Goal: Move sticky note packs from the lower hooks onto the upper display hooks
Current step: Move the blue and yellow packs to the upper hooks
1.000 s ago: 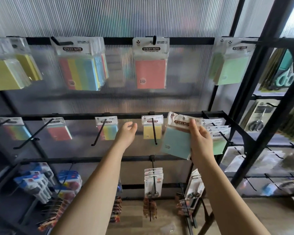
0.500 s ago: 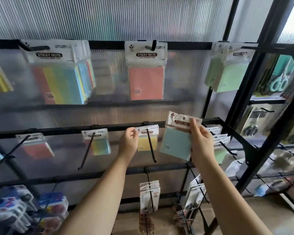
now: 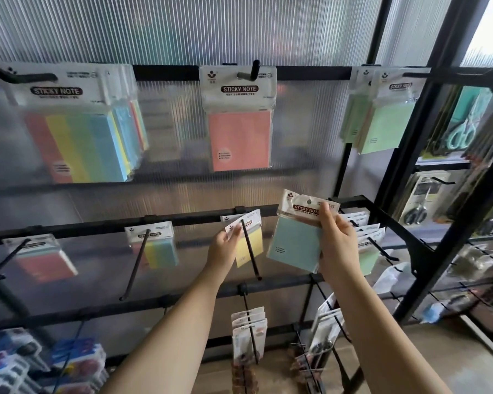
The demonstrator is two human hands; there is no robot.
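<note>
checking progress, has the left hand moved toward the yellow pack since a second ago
Yes. The left hand has moved right to the yellow pack on its lower hook and now pinches the pack's header.

Left hand (image 3: 222, 251): forearm from 7 o'clock, fingers pinching. Right hand (image 3: 337, 245): forearm from 5 o'clock, fingers curled, gripping.

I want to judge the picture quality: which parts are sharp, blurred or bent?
Head view: right hand and its teal pack sharp; left hand at yellow pack fairly sharp; left-edge striped packs smeared; black frame bowed by the wide lens; daylight glare top right.
</note>
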